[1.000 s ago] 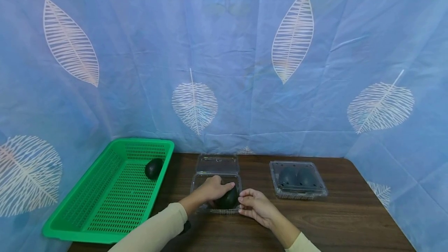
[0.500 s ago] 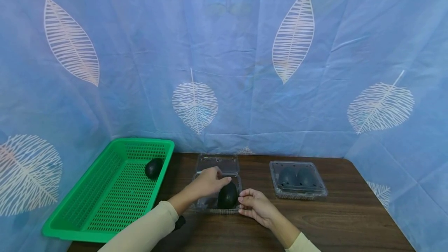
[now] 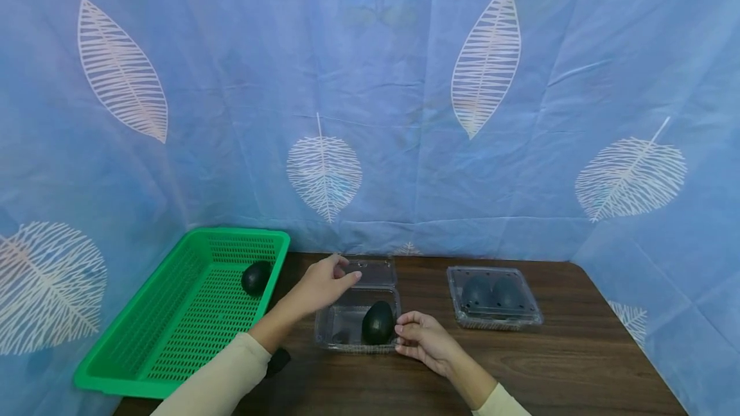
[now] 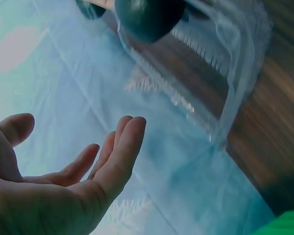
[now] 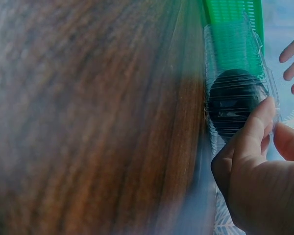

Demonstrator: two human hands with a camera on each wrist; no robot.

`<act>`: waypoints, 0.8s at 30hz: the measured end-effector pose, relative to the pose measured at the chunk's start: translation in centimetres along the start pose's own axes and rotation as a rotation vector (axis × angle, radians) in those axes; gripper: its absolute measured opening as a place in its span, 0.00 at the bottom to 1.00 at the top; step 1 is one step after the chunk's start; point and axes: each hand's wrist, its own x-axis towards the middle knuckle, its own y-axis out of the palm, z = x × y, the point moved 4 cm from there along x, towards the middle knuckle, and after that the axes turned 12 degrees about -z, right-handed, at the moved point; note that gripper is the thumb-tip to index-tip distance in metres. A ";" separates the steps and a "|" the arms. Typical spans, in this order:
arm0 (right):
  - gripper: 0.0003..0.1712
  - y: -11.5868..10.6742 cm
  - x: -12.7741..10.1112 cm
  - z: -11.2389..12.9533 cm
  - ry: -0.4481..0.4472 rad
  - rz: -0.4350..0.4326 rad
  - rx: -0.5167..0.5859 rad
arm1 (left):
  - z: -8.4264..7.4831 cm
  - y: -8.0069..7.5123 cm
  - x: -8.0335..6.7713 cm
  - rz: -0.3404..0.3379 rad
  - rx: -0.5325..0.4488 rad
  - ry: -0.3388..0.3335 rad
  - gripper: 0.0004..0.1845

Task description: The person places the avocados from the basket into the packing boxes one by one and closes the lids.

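Observation:
A dark green avocado (image 3: 378,323) lies in the right half of a clear plastic clamshell box (image 3: 341,343), whose lid (image 3: 378,270) is folded back behind it. My right hand (image 3: 424,341) pinches the box's right rim between thumb and fingers; the right wrist view shows the fingertips at the wall beside the avocado (image 5: 235,100). Over the box's back left corner is my left hand (image 3: 320,284), raised and holding nothing. Its fingers are spread and loosely bent in the left wrist view, apart from the box.
On the left stands a green perforated basket (image 3: 196,313) with one avocado (image 3: 256,278) at its right wall. A second clamshell box (image 3: 494,297), lid down over two dark avocados, sits to the right on the wooden table (image 3: 555,364). A blue leaf-patterned curtain (image 3: 381,178) hangs behind.
My left hand has let go of the avocado in the box and moved up and to the left, away from it. The right hand has stayed at the box's right rim.

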 end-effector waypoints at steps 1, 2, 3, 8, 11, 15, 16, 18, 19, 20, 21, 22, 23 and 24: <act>0.13 0.0 0.0 0.0 0.000 0.004 0.002 | 0.1 -0.6 0.1 -0.013 0.000 0.000 0.27; 0.13 0.1 0.0 0.1 0.001 0.007 0.005 | 0.1 -1.1 0.1 -0.027 0.005 0.001 0.27; 0.13 0.1 0.0 0.1 0.002 0.008 0.008 | 0.2 -1.8 0.1 -0.038 0.005 -0.002 0.26; 0.14 0.0 -0.1 0.0 0.011 0.009 0.013 | 1.0 -5.1 0.2 -0.088 0.028 -0.002 0.25; 0.13 0.0 -0.1 0.0 0.011 0.016 0.016 | 2.1 -6.8 0.2 -0.117 0.063 -0.005 0.26; 0.13 0.0 0.0 0.0 0.002 0.018 0.020 | 4.0 -8.7 0.3 -0.155 0.109 -0.018 0.28; 0.13 0.0 0.0 0.1 0.001 0.018 0.020 | 4.5 -9.1 0.4 -0.167 0.116 -0.024 0.28; 0.14 0.0 0.0 0.1 0.001 0.017 0.018 | 5.5 -9.9 0.4 -0.195 0.123 -0.035 0.28; 0.14 0.0 0.0 0.0 0.003 0.017 0.017 | 6.0 -10.3 0.5 -0.210 0.123 -0.042 0.27; 0.14 0.0 0.0 0.0 0.006 0.017 0.016 | 6.6 -10.6 0.5 -0.226 0.122 -0.046 0.27; 0.14 0.0 0.0 0.0 0.008 0.018 0.016 | 7.0 -10.9 0.5 -0.241 0.126 -0.051 0.27; 0.14 0.0 0.0 0.0 0.008 0.018 0.017 | 7.6 -11.2 0.7 -0.255 0.128 -0.052 0.27; 0.14 0.0 0.0 0.0 0.008 0.017 0.017 | 8.1 -11.5 0.8 -0.267 0.125 -0.056 0.27; 0.13 0.0 -0.1 0.0 0.008 0.016 0.017 | 8.6 -11.7 0.9 -0.278 0.123 -0.059 0.28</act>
